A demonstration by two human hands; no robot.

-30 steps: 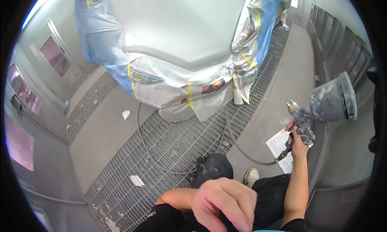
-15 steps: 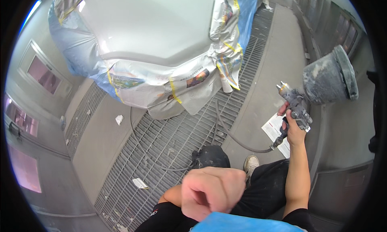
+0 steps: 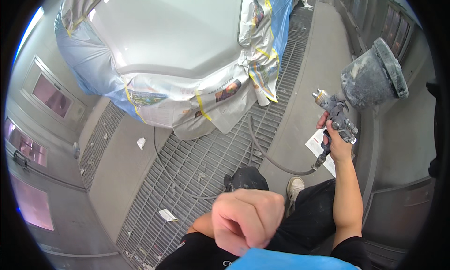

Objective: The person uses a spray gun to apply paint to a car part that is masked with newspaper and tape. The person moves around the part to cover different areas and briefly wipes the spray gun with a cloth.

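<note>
My right hand (image 3: 338, 146) is wrapped round the grip of a spray gun (image 3: 337, 114), raised on the right with its nozzle pointing up and left. A big, paint-crusted grey cup (image 3: 368, 80) sits on the gun, tilted to the right. From the base of the grip runs a grey air hose (image 3: 281, 168). My left hand (image 3: 248, 218) is closed in a fist close in front of me, its thumb side meeting the edge of a blue sheet-like thing (image 3: 286, 259). Whatever its fingers hold, if anything, is hidden.
Ahead stands a glossy light-grey vehicle panel (image 3: 173, 31), edged with taped newspaper (image 3: 164, 101) and blue plastic film (image 3: 89, 54). Beneath lies a metal floor grating (image 3: 187, 162) with paper scraps. A printed sheet (image 3: 318, 143) lies by my right hand. Booth walls with windowed doors (image 3: 51, 89) flank the left.
The spray gun and my right hand have shifted slightly left and up in view. My left fist has stayed closed in nearly the same place. The view has turned a little.
</note>
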